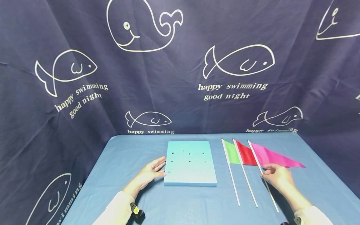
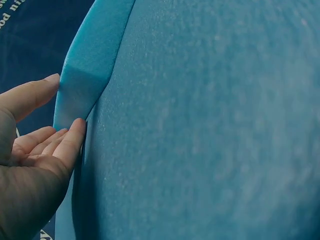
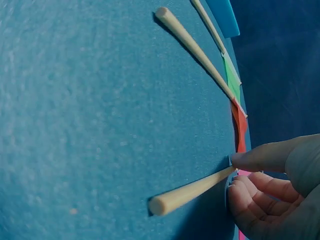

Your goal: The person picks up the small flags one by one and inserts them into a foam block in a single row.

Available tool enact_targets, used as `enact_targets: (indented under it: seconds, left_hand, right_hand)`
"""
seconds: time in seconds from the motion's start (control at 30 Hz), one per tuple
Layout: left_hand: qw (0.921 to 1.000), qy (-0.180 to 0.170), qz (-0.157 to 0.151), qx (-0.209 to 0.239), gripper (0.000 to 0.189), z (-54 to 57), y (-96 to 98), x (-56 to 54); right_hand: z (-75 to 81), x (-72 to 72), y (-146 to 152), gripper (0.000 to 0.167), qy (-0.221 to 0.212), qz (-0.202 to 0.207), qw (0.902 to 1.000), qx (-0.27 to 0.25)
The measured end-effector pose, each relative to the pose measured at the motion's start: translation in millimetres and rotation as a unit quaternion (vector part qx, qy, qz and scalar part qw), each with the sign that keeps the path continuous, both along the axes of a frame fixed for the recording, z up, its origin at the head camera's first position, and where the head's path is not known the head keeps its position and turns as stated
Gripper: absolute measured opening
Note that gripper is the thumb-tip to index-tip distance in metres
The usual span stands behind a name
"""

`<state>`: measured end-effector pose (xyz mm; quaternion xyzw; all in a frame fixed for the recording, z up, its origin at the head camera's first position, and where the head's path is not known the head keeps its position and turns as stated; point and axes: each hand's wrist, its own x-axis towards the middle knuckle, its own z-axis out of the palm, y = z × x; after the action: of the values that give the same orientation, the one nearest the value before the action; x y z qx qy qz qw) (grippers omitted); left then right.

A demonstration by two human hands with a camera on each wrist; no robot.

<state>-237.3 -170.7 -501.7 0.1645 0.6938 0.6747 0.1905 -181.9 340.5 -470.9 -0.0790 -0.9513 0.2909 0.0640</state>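
Left hand (image 1: 153, 170): fingers spread, tips touching the left side of the thick light-blue rectangular board (image 1: 190, 173) with small holes. Board lies flat, mid-width, near the far edge of the blue cloth-covered worktop (image 1: 191, 204). Right hand (image 1: 278, 176): thumb and curled fingers pinch the pale round stick of the pink triangular fabric flag (image 1: 274, 156), nearest the right edge. Red (image 1: 245, 153) and green fabric flags (image 1: 232, 153) lie between it and the board.
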Motion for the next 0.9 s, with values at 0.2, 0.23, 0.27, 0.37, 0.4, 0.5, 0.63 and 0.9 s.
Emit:
enact_targets:
  seconds: [0.2, 0.23, 0.27, 0.37, 0.4, 0.5, 0.63, 0.9]
  left_hand:
    - [0.9999, -0.003, 0.004, -0.014, 0.076, 1.8, 1.3, -1.2]
    - [0.9999, -0.004, 0.005, -0.014, 0.075, 2.4, 1.6, -1.2]
    - [0.9999, -0.005, 0.005, -0.015, 0.075, 2.8, 2.0, -1.2]
    - [0.9998, -0.013, 0.006, -0.014, 0.075, 3.5, 3.1, -0.5]
    - [0.9998, -0.015, 0.006, -0.014, 0.075, 3.7, 3.4, -0.2]
    - [0.9997, -0.021, 0.004, -0.012, 0.076, 4.3, 3.9, 0.2]
    - [0.9997, -0.021, 0.007, -0.014, 0.075, 4.1, 3.4, -0.8]
    - [0.9996, -0.022, 0.008, -0.014, 0.074, 2.8, 2.1, -1.4]
  right_hand:
    - [-1.1, -0.4, -1.4, 0.038, -0.005, -0.010, 0.9999, 0.003]
    - [-1.3, -0.1, -1.7, 0.037, -0.006, -0.012, 0.9999, 0.002]
    - [-1.7, 0.2, -1.8, 0.038, -0.007, -0.013, 0.9999, 0.002]
    - [-2.2, 1.1, -1.6, 0.039, -0.014, -0.018, 0.9997, -0.009]
    - [-1.7, 1.2, -1.3, 0.039, -0.017, -0.019, 0.9996, -0.013]
    - [-0.9, 1.1, -1.7, 0.040, -0.032, -0.029, 0.9988, -0.022]
    - [1.7, -1.8, -3.7, 0.038, -0.060, -0.047, 0.9965, -0.035]
    - [7.4, -6.7, -3.3, 0.025, -0.104, -0.056, 0.9922, -0.040]
